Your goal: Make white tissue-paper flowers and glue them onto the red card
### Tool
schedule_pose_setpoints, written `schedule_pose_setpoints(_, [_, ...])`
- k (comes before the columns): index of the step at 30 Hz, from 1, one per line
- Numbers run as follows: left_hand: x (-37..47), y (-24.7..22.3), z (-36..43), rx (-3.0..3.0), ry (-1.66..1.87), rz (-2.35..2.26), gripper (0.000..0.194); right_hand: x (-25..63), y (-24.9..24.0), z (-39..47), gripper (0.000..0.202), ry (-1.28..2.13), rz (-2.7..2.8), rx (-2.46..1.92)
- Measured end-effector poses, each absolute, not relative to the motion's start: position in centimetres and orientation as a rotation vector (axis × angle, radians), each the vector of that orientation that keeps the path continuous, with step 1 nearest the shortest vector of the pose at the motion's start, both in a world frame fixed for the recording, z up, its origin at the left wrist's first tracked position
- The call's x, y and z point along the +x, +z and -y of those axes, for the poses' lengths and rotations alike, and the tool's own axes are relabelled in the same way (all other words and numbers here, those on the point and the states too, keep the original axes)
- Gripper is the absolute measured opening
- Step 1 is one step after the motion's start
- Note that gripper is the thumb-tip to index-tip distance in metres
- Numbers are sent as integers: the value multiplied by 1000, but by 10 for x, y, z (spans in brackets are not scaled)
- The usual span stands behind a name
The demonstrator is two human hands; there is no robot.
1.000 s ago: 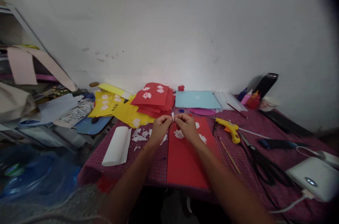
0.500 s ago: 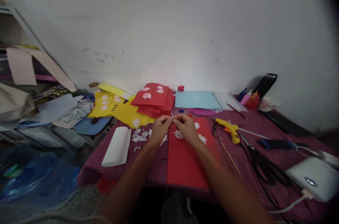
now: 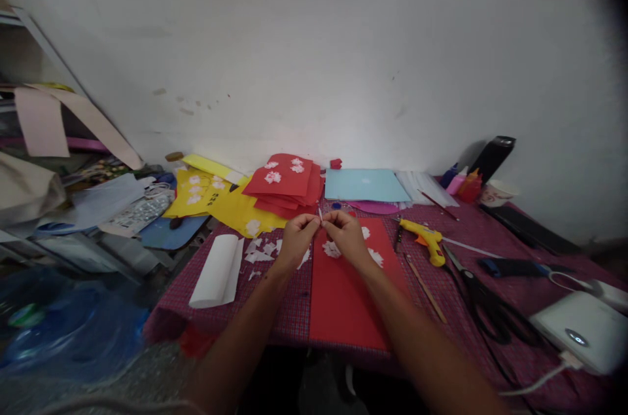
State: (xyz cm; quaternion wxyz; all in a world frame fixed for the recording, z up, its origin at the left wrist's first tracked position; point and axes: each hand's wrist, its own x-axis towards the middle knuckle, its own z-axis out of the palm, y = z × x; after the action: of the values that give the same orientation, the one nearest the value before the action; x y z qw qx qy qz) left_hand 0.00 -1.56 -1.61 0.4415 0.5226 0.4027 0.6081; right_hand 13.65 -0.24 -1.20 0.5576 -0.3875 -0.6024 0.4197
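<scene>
My left hand [image 3: 298, 236] and my right hand [image 3: 345, 238] meet fingertip to fingertip, both pinching a small white paper piece [image 3: 320, 213] between them. Beneath my right hand lies a red sheet [image 3: 343, 310] bearing white paper flowers [image 3: 375, 257], partly covered by that hand and forearm. Torn white scraps [image 3: 259, 251] lie left of my left hand, beside a white paper roll [image 3: 216, 271].
Red sheets with flowers [image 3: 284, 178], yellow sheets [image 3: 235, 209] and a light blue sheet [image 3: 366, 185] sit at the back. To the right are a yellow glue gun [image 3: 426, 237], a wooden stick [image 3: 426, 290], black scissors [image 3: 485, 307] and a white box [image 3: 583, 330].
Both hands stay in nearly the same place, still pinching the white piece, which shows slightly more upright. The whole view has shifted very slightly.
</scene>
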Motion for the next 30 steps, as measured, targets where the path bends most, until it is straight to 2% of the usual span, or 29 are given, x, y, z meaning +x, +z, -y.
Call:
schedule_pose_setpoints(22, [1, -15, 16, 1327, 1505, -1078, 20, 137, -10, 5, 9, 908, 1443, -971])
schedule_pose_setpoints(30, [1, -15, 17, 1357, 1488, -1091, 20, 137, -9, 5, 13, 998, 1439, -959])
